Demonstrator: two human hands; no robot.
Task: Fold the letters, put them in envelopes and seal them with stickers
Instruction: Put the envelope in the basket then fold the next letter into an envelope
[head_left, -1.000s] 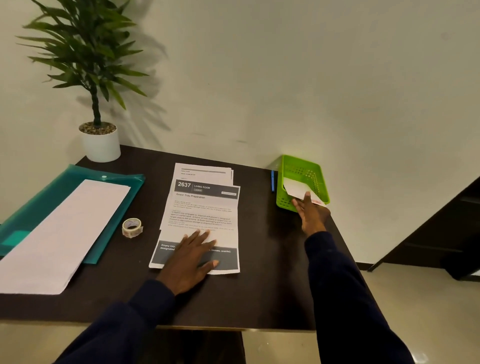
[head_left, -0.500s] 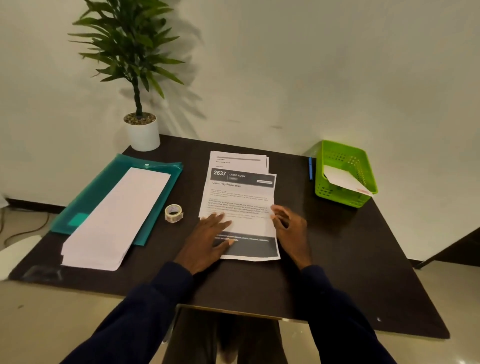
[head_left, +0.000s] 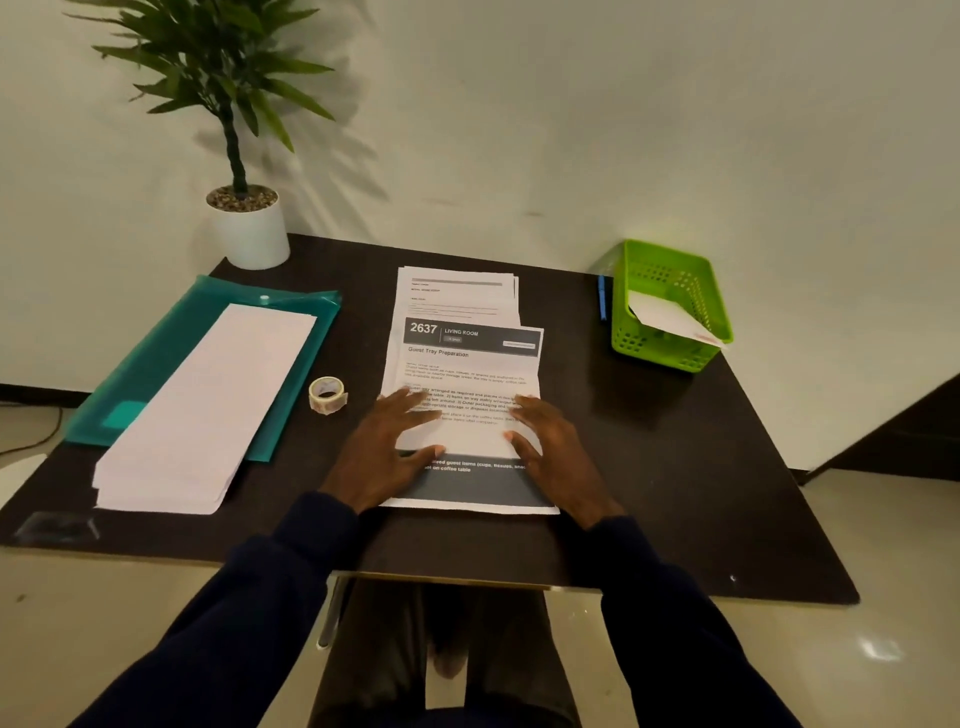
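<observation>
Dark, matte table (head_left: 675, 467), and in the middle of it lies the letter (head_left: 470, 364), a white printed sheet with a black header band and a charcoal strip along its near edge. Both hands are on it, palms down. The left hand (head_left: 384, 457) presses the lower left part with fingers spread and straight. The right hand (head_left: 550, 457) lies flat on the lower right, and neither one grips anything.

The sheet's far end overlaps a small pile of printed sheets (head_left: 457, 291). Just left of the letter stands the sticker roll (head_left: 327, 395), small, round and glossy. Further left, a thick stack of long white envelopes (head_left: 208, 405) rests on a translucent teal folder (head_left: 171, 343).

At the far right, a lime-green perforated basket (head_left: 670, 270) has a white envelope (head_left: 665, 314) leaning inside and a blue pen (head_left: 601, 296) beside it. At the back left is a potted plant (head_left: 249, 228) in a smooth white pot.
</observation>
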